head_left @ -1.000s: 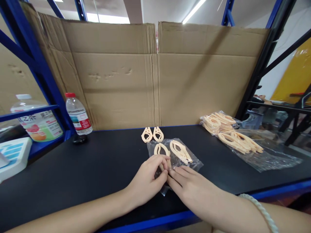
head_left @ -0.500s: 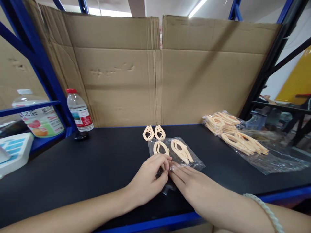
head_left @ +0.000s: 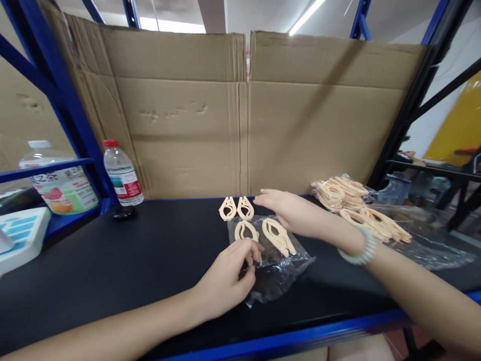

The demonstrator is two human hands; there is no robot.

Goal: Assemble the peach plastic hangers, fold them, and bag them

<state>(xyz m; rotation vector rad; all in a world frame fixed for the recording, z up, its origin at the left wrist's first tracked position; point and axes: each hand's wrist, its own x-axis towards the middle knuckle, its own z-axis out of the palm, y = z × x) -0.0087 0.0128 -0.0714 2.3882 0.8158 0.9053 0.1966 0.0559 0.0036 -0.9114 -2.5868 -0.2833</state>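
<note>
A clear plastic bag lies on the black tabletop with two beige folding hangers inside, a left hanger and a right hanger. My left hand rests on the bag's left side, fingers curled in on the film just below the left hanger; its fingertips are partly hidden. My right hand is open above the bag's far right part, palm down, fingers stretched to the left. Its fingertips are near two small beige clip-like pieces that stand side by side beyond the bag.
At the right lie a bagged stack of beige hangers and more hangers on clear film. A water bottle with a red cap stands at the back left, near a small black object. Cardboard walls the back edge.
My right hand has left the bag's near edge and moved away from me, toward the two small pieces, with its fingers straightened. My left hand stays on the bag.
</note>
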